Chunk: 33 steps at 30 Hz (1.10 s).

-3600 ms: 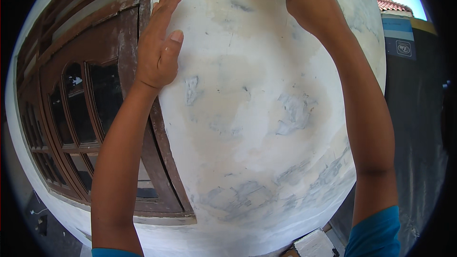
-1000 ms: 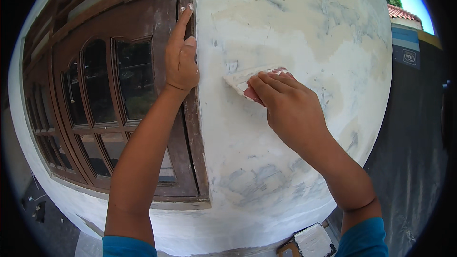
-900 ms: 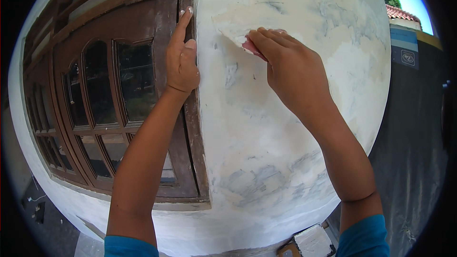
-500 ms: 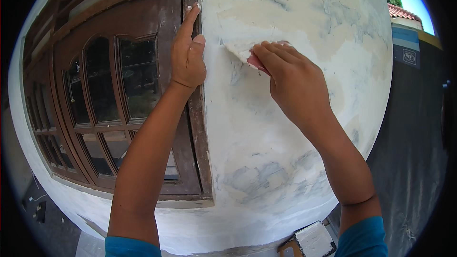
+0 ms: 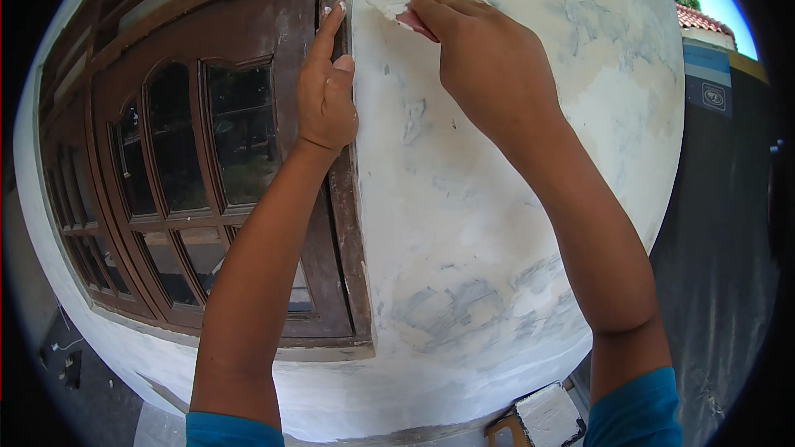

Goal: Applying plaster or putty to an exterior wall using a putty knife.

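My left hand [image 5: 327,99] rests along the brown wooden window frame [image 5: 352,281] at the edge of the white plastered wall [image 5: 464,232]. Its fingers are stretched upward, with white smears on the fingertips. High on the wall, just right of the frame, my right hand [image 5: 493,62] is closed on a pink putty scraper [image 5: 416,25] caked with white filler and held against the plaster. The fingers hide much of the scraper. The wall carries patches of cream and grey filler.
A brown wooden window with dark panes [image 5: 174,141] fills the left. At the right stands a dark panel [image 5: 708,199], with a tiled roof [image 5: 700,25] and tree beyond. At the bottom right lies a white-smeared board [image 5: 542,414]; the pavement [image 5: 74,397] shows at lower left.
My right hand and scraper have moved up and slightly left on the wall over the last half second, having earlier dipped from higher and further right. My left hand stays along the frame.
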Each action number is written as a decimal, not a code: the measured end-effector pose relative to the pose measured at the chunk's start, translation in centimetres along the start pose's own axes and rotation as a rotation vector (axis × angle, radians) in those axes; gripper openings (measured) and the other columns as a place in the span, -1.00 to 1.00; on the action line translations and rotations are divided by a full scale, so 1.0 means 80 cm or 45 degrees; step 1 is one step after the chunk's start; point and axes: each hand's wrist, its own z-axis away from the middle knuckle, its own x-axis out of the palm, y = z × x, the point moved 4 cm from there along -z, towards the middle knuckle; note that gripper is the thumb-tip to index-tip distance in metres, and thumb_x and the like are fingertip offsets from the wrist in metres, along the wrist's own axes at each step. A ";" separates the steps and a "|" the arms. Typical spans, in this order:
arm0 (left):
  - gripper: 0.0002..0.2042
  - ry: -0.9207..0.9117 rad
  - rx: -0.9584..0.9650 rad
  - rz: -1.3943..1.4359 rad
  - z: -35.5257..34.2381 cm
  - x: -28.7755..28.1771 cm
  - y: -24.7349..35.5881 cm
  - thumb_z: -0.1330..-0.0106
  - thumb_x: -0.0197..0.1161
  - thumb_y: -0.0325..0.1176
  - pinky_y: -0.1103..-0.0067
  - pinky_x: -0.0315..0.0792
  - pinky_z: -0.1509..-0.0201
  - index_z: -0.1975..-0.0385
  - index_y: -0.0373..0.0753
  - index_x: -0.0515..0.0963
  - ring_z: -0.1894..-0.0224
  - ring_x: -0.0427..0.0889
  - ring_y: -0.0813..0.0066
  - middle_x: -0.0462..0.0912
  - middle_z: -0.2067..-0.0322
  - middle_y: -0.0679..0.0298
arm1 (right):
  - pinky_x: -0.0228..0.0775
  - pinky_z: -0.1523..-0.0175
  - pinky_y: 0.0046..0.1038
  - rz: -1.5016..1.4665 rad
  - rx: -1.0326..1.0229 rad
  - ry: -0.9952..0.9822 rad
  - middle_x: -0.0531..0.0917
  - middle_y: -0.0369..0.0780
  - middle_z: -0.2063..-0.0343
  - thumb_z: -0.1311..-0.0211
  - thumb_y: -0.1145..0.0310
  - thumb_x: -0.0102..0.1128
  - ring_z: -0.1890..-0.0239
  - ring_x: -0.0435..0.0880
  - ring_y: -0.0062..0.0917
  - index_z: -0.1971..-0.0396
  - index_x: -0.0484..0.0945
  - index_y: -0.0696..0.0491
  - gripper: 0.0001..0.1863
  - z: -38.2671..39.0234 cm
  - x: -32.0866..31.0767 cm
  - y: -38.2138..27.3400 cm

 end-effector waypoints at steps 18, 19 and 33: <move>-0.31 0.023 -0.316 0.082 0.153 -0.015 0.087 -0.41 -0.25 -0.01 0.33 -0.10 -0.51 -0.34 -0.50 0.13 -0.45 0.12 0.07 0.21 -0.35 -0.13 | 0.50 -0.16 -0.30 -0.555 0.472 -0.866 0.67 -0.10 0.04 -0.13 0.56 0.20 -0.03 0.67 -0.35 -0.07 0.56 0.09 -0.56 0.341 -0.092 -0.144; -0.29 0.047 -0.376 0.105 0.194 -0.017 0.119 -0.42 -0.27 0.05 0.31 -0.12 -0.51 -0.34 -0.50 0.12 -0.45 0.10 0.07 0.18 -0.36 -0.13 | 0.51 -0.13 -0.33 -0.557 0.607 -0.827 0.68 -0.11 0.06 -0.11 0.60 0.19 0.00 0.68 -0.35 -0.04 0.58 0.07 -0.56 0.355 -0.108 -0.147; -0.23 -0.234 -1.390 0.399 0.554 0.065 0.402 -0.48 -0.42 0.14 0.31 -0.06 -0.49 -0.31 -0.56 0.16 -0.43 0.16 0.01 0.25 -0.31 -0.20 | 0.56 0.24 -0.51 -0.924 2.777 -0.308 0.66 -0.17 0.33 -0.12 0.60 0.08 0.32 0.67 -0.50 0.16 0.59 0.27 -0.73 0.676 -0.271 -0.201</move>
